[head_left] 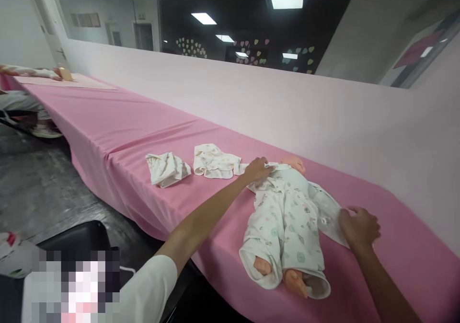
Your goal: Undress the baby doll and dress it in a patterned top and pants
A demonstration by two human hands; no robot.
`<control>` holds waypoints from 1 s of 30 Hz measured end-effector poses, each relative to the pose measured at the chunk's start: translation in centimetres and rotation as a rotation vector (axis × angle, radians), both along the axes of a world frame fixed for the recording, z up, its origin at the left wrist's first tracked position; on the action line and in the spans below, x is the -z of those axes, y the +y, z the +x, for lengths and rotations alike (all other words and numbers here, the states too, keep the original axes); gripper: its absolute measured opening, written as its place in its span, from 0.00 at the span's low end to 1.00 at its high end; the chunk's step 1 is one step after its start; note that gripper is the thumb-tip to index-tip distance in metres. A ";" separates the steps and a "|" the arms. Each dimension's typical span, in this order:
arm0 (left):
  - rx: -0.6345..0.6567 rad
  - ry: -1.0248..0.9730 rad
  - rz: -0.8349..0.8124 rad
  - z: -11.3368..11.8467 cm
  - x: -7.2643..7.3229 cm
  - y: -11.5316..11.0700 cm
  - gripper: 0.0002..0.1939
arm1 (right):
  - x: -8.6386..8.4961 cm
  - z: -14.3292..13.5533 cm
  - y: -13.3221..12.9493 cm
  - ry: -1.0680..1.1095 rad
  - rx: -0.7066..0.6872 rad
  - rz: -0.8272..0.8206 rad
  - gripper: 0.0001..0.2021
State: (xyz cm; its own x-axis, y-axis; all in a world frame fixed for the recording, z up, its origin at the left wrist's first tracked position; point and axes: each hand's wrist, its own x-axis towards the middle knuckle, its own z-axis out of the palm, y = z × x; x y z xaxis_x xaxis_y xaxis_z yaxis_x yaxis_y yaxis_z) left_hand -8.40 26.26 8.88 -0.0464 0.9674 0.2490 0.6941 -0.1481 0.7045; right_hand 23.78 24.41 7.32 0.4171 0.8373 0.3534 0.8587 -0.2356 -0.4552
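Observation:
A baby doll lies on its back on the pink-covered table (366, 189), its head (293, 164) toward the wall and its feet toward me. It wears white patterned trousers (300, 227); both feet stick out of the wide leg ends. White patterned cloth of an upper garment (328, 213) spreads out on both sides of its body. My left hand (258, 170) is closed on the cloth at the doll's left-of-picture shoulder side. At the right, my right hand (359, 227) has its fingers closed on the outer edge of the spread garment.
A crumpled white cloth (168, 169) and a folded patterned garment (214, 161) lie left of the doll. A black chair (77, 241) stands lower left. Another person's arm (32, 72) rests at the table's far end, near a tan object (65, 73).

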 end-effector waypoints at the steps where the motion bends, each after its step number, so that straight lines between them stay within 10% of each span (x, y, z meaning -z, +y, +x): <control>1: 0.032 -0.007 -0.025 0.3 0.3 0.3 0.26 | -0.7 -1.5 -0.2 -0.036 -0.057 0.003 0.26; 13: -0.120 -0.171 -0.087 1.9 4.4 2.8 0.14 | -3.7 -14.6 3.4 -0.357 -0.671 -0.166 0.21; 30: -0.365 -0.456 -0.001 0.1 3.6 2.8 0.21 | -3.3 -22.3 9.2 -0.749 -0.584 -0.432 0.31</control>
